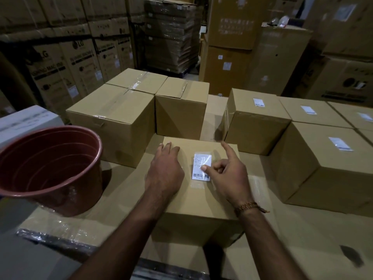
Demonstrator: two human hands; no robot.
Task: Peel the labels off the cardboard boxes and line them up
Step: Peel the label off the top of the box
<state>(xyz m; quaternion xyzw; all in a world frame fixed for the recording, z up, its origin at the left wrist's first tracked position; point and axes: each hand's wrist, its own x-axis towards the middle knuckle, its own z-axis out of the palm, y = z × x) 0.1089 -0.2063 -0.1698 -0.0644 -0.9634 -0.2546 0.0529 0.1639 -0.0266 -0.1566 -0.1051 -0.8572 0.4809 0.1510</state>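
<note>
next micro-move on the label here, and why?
Probably lift the label's edge with the right hand: its thumb sits on the label, which still lies flat on the box, while the left hand rests on the box top, steadying it.

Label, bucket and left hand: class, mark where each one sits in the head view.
label (201, 167): head view, middle of the white sticker on the box top.
bucket (60, 190): head view, outer red-brown wall.
left hand (164, 168): head view, back of the hand on the box.

Left grip flat, fingers straight; right grip curled, forefinger extended
</note>
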